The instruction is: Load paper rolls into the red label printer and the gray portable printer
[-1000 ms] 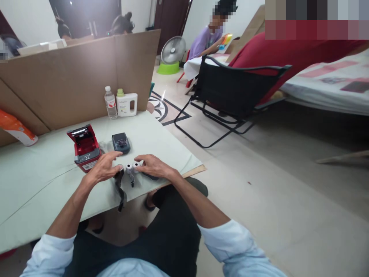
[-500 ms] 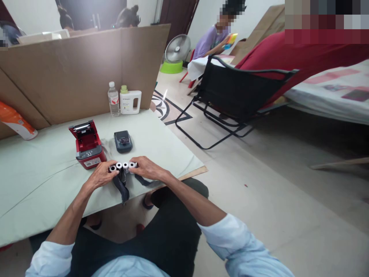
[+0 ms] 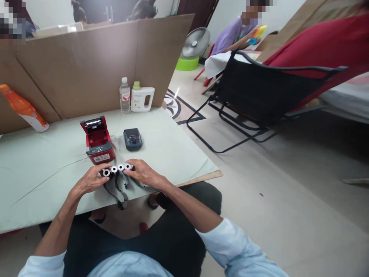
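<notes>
Several small white paper rolls (image 3: 117, 169) stand in a row near the table's front edge. My left hand (image 3: 90, 180) presses the row's left end and my right hand (image 3: 141, 173) presses its right end, so both hands squeeze the rolls together. Black straps (image 3: 118, 192) lie under the rolls and hang over the edge. Just behind the rolls sits a red printer (image 3: 98, 141) with its lid up, and a dark grey printer (image 3: 133, 139) lies to its right.
A water bottle (image 3: 125, 95) and a white jug (image 3: 142, 98) stand by the cardboard screen (image 3: 86, 65). An orange bottle (image 3: 24, 109) lies at far left. A black folding chair (image 3: 259, 96) stands on the floor to the right, with a seated person (image 3: 233, 34) beyond it.
My hands came together and pushed the rolls into one tight row. The view has shifted, so everything sits further right in the picture.
</notes>
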Demonstrator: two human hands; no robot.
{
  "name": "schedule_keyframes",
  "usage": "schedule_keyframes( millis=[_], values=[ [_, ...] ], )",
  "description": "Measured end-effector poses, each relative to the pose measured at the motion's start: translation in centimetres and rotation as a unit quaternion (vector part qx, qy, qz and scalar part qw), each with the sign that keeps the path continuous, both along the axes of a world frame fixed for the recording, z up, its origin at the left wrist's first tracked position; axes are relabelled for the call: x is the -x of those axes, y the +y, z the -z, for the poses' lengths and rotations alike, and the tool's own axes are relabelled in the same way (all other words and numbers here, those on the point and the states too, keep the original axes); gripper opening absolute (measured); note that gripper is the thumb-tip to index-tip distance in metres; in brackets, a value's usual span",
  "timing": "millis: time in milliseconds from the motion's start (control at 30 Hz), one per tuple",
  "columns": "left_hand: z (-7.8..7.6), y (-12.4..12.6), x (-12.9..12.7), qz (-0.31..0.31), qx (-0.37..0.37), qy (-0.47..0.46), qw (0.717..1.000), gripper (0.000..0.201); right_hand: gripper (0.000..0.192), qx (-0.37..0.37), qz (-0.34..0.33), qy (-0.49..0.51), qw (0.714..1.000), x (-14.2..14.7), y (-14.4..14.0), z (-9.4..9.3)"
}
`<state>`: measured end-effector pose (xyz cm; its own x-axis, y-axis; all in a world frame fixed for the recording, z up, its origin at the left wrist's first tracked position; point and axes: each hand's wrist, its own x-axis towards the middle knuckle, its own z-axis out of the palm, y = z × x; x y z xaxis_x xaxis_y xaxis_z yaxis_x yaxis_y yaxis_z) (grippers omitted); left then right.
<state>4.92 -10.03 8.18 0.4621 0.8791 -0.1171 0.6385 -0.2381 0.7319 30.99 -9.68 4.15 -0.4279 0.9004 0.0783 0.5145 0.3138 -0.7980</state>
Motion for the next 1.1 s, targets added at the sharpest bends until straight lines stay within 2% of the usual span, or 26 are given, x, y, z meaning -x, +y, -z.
schedule_keyframes(
  millis=[133,367,533,700,833,933,1100],
  values=[
    [-0.1,-0.2,0.5,-0.008,-0.003,0.008,1.0,0.051,0.038,0.032,0.0,0.035,0.999,-0.6,0.1,0.3],
    [-0.9,-0.9,0.0,-0.006,-0.028,0.044,0.999,0.032,0.057,0.047,0.009,0.056,0.997,-1.5,-0.1,0.8],
    [-1.1,-1.2,-0.3,0.004,-0.063,0.04,0.997,0.029,0.056,0.062,0.015,0.057,0.996,-1.9,0.0,0.8],
    [-1.6,-1.1,0.4,-0.027,-0.056,0.027,0.998,0.023,0.053,0.039,0.023,0.056,0.997,-2.3,0.6,0.4],
    [-2.5,-1.1,1.5,-0.069,-0.054,-0.028,0.996,0.022,0.047,-0.006,0.033,0.071,0.997,-2.2,1.1,-0.9],
    [-2.9,-1.0,2.0,-0.093,-0.046,-0.118,0.988,0.027,0.042,-0.027,0.031,0.092,0.995,-1.5,1.5,-2.4],
    [-3.6,-0.4,2.1,-0.123,-0.027,-0.258,0.958,0.039,0.035,-0.008,-0.022,0.145,0.989,1.2,2.2,-4.4]
  ],
)
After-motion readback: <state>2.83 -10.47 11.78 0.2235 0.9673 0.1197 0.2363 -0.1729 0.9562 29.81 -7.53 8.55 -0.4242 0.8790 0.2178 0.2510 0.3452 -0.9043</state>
